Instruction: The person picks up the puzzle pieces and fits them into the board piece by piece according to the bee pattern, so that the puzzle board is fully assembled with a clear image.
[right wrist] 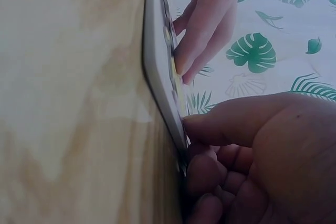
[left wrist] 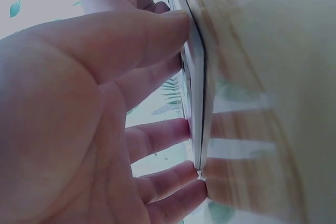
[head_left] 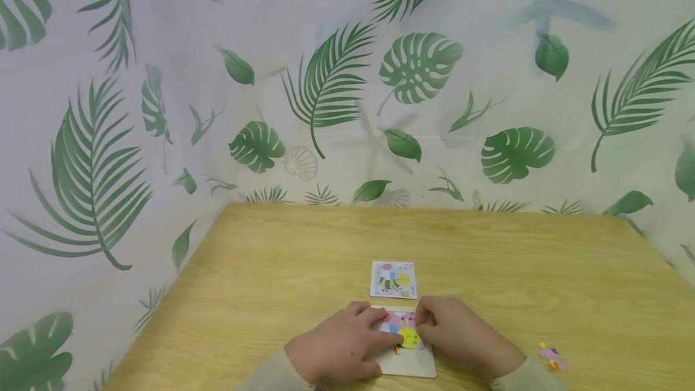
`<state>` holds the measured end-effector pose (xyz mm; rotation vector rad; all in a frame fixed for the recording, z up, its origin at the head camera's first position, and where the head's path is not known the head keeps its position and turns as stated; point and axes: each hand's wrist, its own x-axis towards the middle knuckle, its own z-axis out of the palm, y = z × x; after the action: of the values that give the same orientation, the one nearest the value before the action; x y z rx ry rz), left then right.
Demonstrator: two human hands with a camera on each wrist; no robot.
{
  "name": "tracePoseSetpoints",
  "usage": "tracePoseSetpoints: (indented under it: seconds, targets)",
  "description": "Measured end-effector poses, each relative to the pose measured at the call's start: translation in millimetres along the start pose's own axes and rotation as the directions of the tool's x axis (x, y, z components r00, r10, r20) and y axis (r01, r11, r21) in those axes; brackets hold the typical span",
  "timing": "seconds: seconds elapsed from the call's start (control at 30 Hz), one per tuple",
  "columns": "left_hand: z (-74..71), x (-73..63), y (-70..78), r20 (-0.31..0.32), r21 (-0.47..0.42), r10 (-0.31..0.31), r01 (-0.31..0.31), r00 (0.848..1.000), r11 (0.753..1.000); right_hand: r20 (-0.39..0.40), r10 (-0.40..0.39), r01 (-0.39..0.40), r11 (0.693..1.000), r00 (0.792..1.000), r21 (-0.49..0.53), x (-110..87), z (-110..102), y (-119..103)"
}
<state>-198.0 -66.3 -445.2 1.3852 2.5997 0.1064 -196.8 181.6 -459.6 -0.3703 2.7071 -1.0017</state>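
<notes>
A white picture board [head_left: 408, 367] with a yellow cartoon figure [head_left: 409, 338] and pink and blue parts lies on the table. My left hand [head_left: 342, 343] rests on its left side with fingers spread over the picture. In the left wrist view the thumb touches the board's near edge. My right hand [head_left: 461, 333] is at the board's upper right side, fingers curled. In the right wrist view its thumb [right wrist: 226, 124] and bent forefinger pinch at the board's edge; any small piece between them is hidden. A bee picture card [head_left: 393, 280] lies just beyond the board.
Small colourful cut-out pieces [head_left: 552, 357] in pink, yellow and orange lie to the right of my right hand. The wooden table [head_left: 293, 246] meets a leaf-patterned cloth [head_left: 347, 107] at its back and left.
</notes>
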Motion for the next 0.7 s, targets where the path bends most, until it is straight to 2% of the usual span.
tracePoseSetpoints:
  seconds: [0.17, 0.4, 0.53, 0.7]
  targets:
    - [0.4, -1.2, 1.8, 0.005, -0.035, -0.016, 0.016, 1.0, 0.999, -0.001, 0.001, -0.001, 1.0, 1.0, -0.011, 0.0, 0.9, 1.6]
    - [6.2, -4.8, 6.1, -0.009, -0.051, 0.001, -0.002, 1.0, 0.999, 0.015, 0.017, -0.016, 1.0, 1.0, -0.008, -8.8, 6.9, 3.7]
    - [3.4, -5.7, 2.3, -0.007, -0.071, -0.011, 0.01, 1.0, 0.997, -0.001, 0.021, -0.021, 1.0, 1.0, -0.019, -7.5, 6.5, -1.2]
    - [-0.3, -7.7, -7.5, 0.016, -0.148, -0.039, 0.041, 0.999, 0.988, -0.005, 0.014, -0.014, 0.999, 1.0, -0.044, -4.7, 4.1, -6.0]
